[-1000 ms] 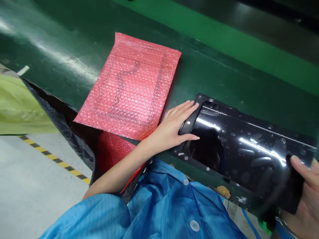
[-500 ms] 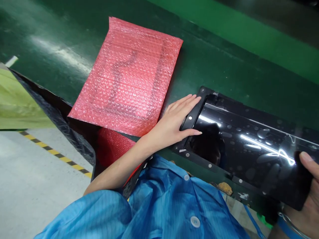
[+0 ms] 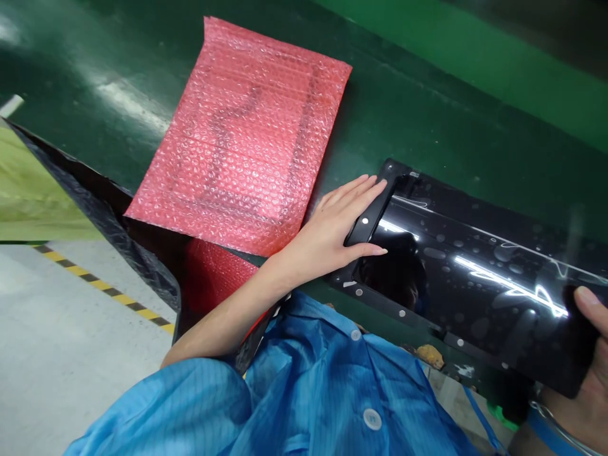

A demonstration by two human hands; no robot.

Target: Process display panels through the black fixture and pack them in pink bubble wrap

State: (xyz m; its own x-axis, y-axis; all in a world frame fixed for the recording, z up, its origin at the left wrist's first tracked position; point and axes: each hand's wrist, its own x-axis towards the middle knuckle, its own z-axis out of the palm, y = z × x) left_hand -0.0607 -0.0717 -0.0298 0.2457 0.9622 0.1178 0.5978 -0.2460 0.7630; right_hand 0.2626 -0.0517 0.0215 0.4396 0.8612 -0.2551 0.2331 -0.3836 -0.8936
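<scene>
One green tabletop (image 3: 475,139) runs beyond both hands. Left of the left forearm gapes a dark bag-like holder (image 3: 152,278), with more red wrap inside; a bump from that elbow could shift it. The red bubble-wrap packet (image 3: 247,152) lies just beyond and left of the left hand, its near edge over the bag's mouth, so a nudge from the forearm might tip it in. The glossy black panel (image 3: 475,297) spans between the hands. If its right end were raised or pulled alone, the panel could twist or slide; I cannot tell how much the tabletop supports there. The left hand (image 3: 339,231) lies spread on its left border, pressing rather than gripping, so it could slip or smear the shiny face. The right hand (image 3: 596,380) clasps the opposite end, thumb on top. An ochre lump (image 3: 430,356) beside the panel's near edge, between the hands, might scratch it if dragged across.
</scene>
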